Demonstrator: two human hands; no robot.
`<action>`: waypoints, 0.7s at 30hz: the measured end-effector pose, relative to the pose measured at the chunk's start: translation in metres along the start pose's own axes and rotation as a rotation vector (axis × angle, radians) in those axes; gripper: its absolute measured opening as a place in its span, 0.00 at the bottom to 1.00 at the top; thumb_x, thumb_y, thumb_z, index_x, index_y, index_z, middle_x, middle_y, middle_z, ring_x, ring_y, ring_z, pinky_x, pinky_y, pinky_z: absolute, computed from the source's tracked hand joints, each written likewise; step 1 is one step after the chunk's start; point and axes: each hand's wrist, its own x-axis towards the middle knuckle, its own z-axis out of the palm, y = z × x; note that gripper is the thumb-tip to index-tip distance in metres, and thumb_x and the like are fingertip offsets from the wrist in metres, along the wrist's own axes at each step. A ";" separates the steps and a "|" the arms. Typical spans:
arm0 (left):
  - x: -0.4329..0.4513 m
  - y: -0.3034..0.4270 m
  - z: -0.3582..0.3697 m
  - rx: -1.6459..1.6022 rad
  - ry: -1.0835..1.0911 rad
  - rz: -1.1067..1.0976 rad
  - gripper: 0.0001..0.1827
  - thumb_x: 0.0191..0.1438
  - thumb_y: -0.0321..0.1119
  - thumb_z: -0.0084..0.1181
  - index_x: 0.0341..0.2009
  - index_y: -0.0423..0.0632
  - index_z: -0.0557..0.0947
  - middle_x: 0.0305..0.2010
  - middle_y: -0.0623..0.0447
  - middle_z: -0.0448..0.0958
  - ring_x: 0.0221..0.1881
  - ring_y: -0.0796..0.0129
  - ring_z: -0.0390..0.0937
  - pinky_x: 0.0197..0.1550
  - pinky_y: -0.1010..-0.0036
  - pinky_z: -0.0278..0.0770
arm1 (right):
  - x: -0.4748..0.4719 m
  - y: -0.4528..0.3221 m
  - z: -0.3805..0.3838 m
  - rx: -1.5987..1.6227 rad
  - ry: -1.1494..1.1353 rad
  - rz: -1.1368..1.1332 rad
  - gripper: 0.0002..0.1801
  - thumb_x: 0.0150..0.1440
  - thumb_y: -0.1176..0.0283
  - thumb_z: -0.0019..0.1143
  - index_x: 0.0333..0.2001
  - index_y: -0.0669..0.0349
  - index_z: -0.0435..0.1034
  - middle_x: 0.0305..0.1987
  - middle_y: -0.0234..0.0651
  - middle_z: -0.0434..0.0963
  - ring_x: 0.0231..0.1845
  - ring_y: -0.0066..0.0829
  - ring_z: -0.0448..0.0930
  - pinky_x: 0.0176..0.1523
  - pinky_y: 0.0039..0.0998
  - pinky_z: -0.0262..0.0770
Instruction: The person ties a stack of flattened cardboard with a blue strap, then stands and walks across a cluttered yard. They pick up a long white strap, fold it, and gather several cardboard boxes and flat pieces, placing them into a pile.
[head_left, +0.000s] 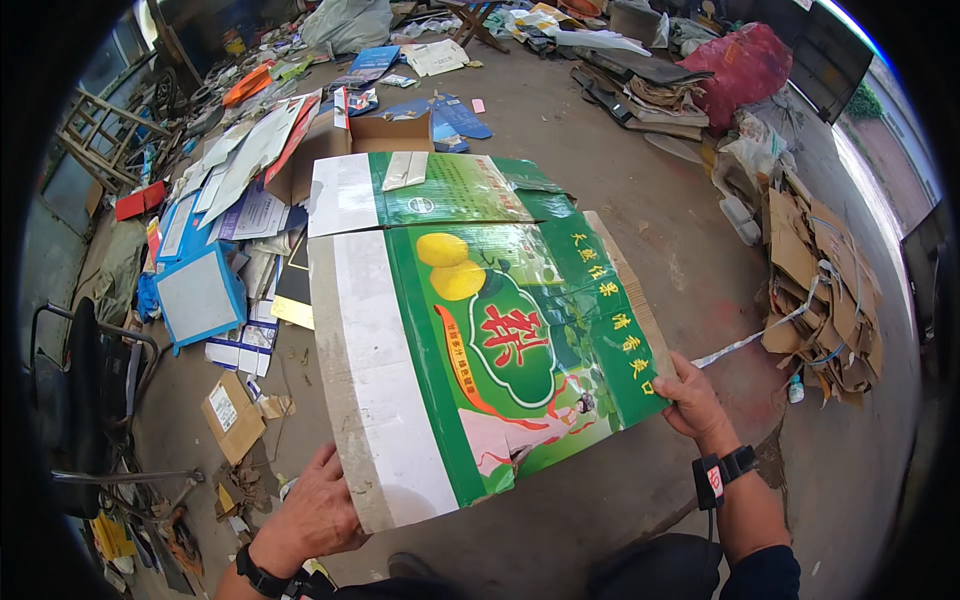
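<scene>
A large flattened cardboard fruit carton (420, 322), green and white with yellow fruit pictured and printed writing, spans the space before me. My right hand (694, 397) grips its right edge near the lower corner, thumb on the printed face. At the lower left, my left hand (319, 506) holds the other edge, its fingers partly hidden behind the board. The near edge is torn, and a strip of bare brown corrugated board shows along the right side. Both wrists carry black straps with small devices.
Flattened boxes and paper, among them a blue-edged box panel (201, 296), pile up on the left. A tied bundle of brown cardboard (821, 292) stands at right, a pale strap (757, 334) trailing from it. A black chair (86, 397) is at far left; a red sack (739, 75) lies behind.
</scene>
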 end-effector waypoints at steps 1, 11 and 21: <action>-0.004 -0.003 0.010 -0.062 -0.043 -0.015 0.24 0.46 0.39 0.66 0.50 0.55 0.81 0.59 0.51 0.74 0.58 0.53 0.72 0.57 0.57 0.72 | -0.021 0.012 -0.018 -0.003 0.042 0.007 0.31 0.56 0.73 0.62 0.61 0.69 0.61 0.56 0.39 0.75 0.54 0.29 0.78 0.57 0.30 0.76; -0.003 -0.052 0.173 -0.577 -0.433 -0.598 0.27 0.48 0.47 0.68 0.50 0.45 0.82 0.48 0.39 0.81 0.47 0.50 0.81 0.50 0.62 0.78 | -0.176 0.163 -0.155 0.017 0.516 0.437 0.32 0.54 0.76 0.60 0.63 0.59 0.63 0.53 0.35 0.77 0.51 0.32 0.79 0.52 0.39 0.78; 0.018 -0.054 0.208 -0.597 -0.365 -0.700 0.32 0.48 0.47 0.66 0.56 0.46 0.78 0.52 0.41 0.80 0.51 0.49 0.79 0.55 0.62 0.77 | -0.170 0.184 -0.170 0.014 0.534 0.418 0.29 0.56 0.75 0.59 0.63 0.57 0.64 0.54 0.34 0.77 0.53 0.35 0.79 0.54 0.47 0.78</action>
